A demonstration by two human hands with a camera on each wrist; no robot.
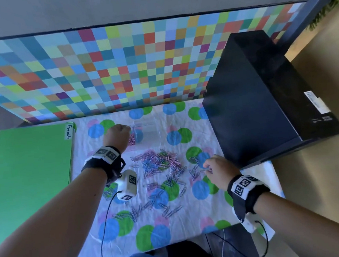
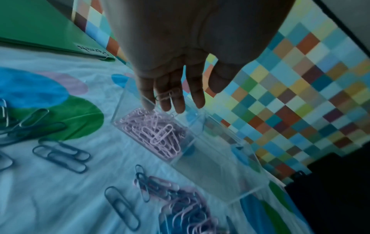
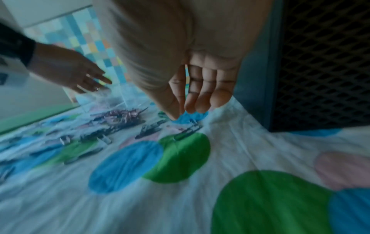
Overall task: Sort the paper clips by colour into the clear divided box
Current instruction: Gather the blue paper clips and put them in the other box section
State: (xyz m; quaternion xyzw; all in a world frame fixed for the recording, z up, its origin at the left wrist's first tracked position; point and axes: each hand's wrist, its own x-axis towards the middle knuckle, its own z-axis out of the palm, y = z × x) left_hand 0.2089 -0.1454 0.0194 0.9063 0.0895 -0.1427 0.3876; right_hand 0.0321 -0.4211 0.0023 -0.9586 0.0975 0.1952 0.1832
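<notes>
From the head view, the left hand (image 1: 117, 134) hangs over the near-left corner of the clear divided box (image 1: 148, 135), which stands on the spotted cloth (image 1: 194, 221) covering the tabletop; pink clips (image 1: 132, 140) fill its left compartment; a mixed heap of paper clips (image 1: 159, 163) lies just in front of the box; the right hand (image 1: 218, 170) is low over scattered grey clips beside the black case (image 1: 252, 105); a green folder (image 1: 28, 180) lies to the left.

From the left wrist, the fingers (image 2: 178, 101) are extended and relaxed over the box's pink compartment; a pink clip (image 2: 167, 95) lies against them, whether gripped or falling I cannot tell.

From the right wrist, the picture is blurred; the fingers (image 3: 202, 95) curl loosely toward the thumb just above the cloth, and whether they hold a clip cannot be told.
</notes>
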